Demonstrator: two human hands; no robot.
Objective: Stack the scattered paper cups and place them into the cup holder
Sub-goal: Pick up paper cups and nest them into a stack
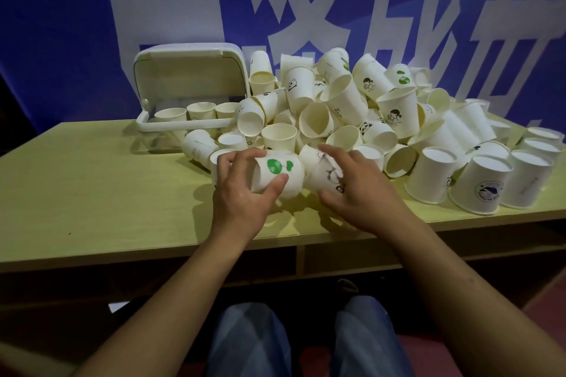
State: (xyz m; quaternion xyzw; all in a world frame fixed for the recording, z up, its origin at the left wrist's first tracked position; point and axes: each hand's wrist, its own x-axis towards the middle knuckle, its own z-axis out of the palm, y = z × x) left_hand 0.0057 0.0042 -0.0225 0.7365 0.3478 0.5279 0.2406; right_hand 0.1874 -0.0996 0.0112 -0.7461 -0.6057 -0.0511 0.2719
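A big heap of white paper cups (343, 107) covers the middle and right of the table. My left hand (242, 193) grips a cup with green leaf prints (280, 170), lying on its side just in front of the heap. My right hand (358, 187) is closed around a cup with a black drawing (327, 176), its mouth toward the green-print cup. The two cups touch. A white cup holder (183, 124) with its lid (190, 73) raised stands at the back left, several cups inside it.
The yellow-green table (101, 193) has bare surface at the left and front. Several upside-down cups (481, 184) stand near the right front edge. A blue banner with white characters (61, 24) rises behind the table. My knees are under the table edge.
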